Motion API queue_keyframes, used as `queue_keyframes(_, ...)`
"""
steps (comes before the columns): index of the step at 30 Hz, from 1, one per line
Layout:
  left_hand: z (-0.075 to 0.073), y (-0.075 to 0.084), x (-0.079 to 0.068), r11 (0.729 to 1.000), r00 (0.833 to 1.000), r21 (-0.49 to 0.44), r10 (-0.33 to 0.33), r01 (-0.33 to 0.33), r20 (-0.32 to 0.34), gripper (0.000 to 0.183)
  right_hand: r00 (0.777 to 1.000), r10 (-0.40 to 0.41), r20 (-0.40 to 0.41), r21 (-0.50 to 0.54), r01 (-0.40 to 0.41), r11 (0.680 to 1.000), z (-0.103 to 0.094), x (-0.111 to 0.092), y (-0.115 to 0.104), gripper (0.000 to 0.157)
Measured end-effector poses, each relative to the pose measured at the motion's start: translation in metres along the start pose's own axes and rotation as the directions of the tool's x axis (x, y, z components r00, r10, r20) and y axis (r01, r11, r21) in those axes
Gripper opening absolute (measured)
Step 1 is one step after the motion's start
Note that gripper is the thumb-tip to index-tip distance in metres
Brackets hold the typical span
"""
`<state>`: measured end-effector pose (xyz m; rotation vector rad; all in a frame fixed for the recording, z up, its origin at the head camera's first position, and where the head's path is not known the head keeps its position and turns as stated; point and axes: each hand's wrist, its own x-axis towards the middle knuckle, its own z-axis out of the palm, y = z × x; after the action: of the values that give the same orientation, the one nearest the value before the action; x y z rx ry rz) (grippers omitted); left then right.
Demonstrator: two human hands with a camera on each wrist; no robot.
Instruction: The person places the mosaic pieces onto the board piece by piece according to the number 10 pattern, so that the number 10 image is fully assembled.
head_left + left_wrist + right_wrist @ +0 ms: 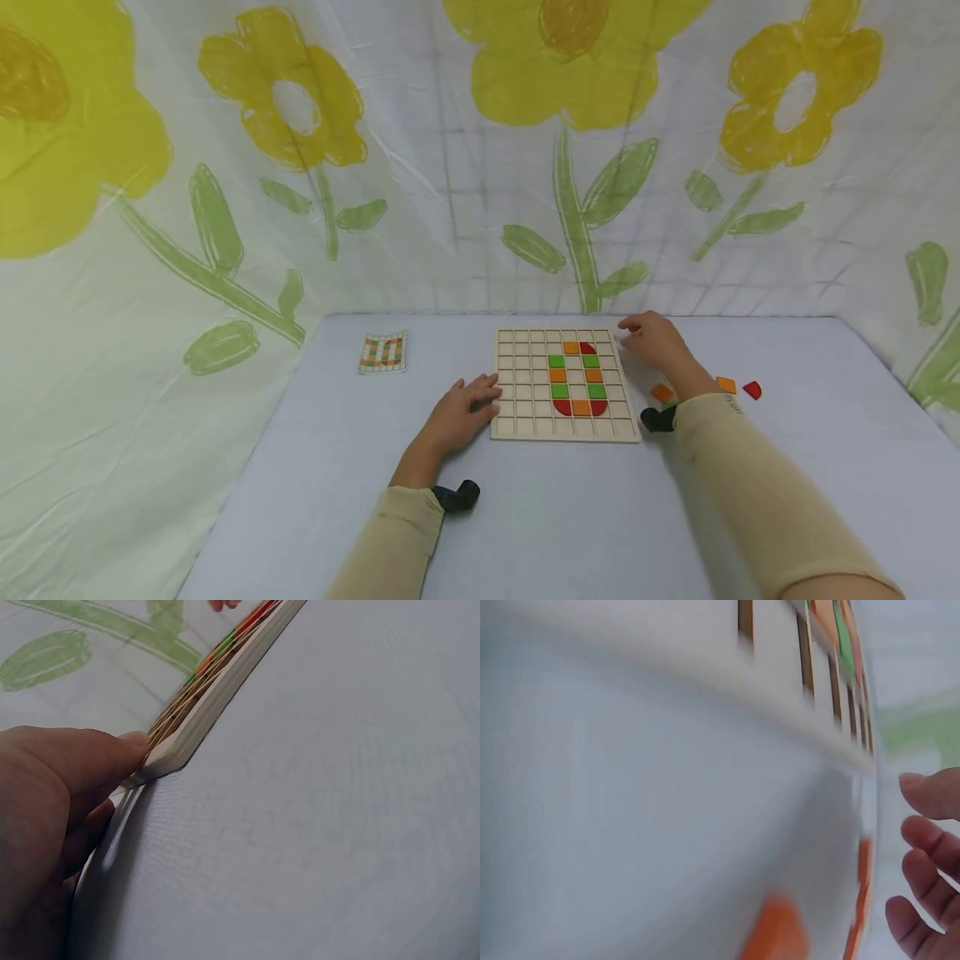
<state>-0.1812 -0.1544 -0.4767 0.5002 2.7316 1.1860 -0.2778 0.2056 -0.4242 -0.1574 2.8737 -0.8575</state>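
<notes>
A wooden grid board lies flat on the table, with red, orange and green tiles forming a ring in its right half. At its left edge my left hand rests with relaxed fingers. In the left wrist view, the thumb touches the board's corner. Beyond the board's upper right edge hovers my right hand, fingers loosely bent and apart, holding nothing. Beside the right wrist lie an orange tile and a partly covered green piece. The right wrist view is blurred.
Farther right lie another orange tile and a red quarter-round tile. A small card printed with a coloured grid pattern lies left of the board. Behind the table hangs a white curtain with yellow flowers.
</notes>
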Motion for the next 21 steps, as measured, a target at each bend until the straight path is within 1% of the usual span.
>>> queue_keyframes(2,0.0,0.0,0.0,1.0,1.0,0.001,-0.001,0.001,-0.001,0.037,0.999,0.026,-0.019,0.0,-0.026,1.0,-0.007,-0.003,0.011,0.039)
queue_keyframes(4,0.0,0.0,0.0,1.0,1.0,0.0,0.001,-0.001,-0.005,0.037,0.999,0.05,-0.021,-0.004,-0.05,0.999,-0.015,-0.006,0.022,0.04)
queue_keyframes(8,0.0,0.001,0.001,1.0,1.0,0.012,0.004,-0.004,-0.004,0.037,0.996,0.087,0.009,-0.037,-0.086,0.996,-0.035,-0.014,0.043,0.045)
queue_keyframes(12,-0.001,0.002,0.0,1.0,1.0,0.021,0.003,-0.003,-0.002,0.037,0.989,0.112,0.094,-0.097,-0.103,0.99,-0.055,-0.024,0.062,0.051)
queue_keyframes(14,-0.001,0.002,0.001,1.0,1.0,0.023,0.003,-0.003,-0.005,0.037,0.982,0.113,0.151,-0.142,-0.092,0.986,-0.065,-0.03,0.073,0.054)
queue_keyframes(18,-0.002,0.003,0.001,1.0,1.0,0.019,0.003,-0.002,-0.007,0.037,0.958,0.138,0.252,-0.212,-0.085,0.974,-0.083,-0.042,0.098,0.063)
queue_keyframes(21,-0.002,0.003,0.0,1.0,1.0,0.019,0.001,0.0,-0.004,0.037,0.931,0.163,0.326,-0.188,-0.105,0.976,-0.094,-0.051,0.116,0.061)
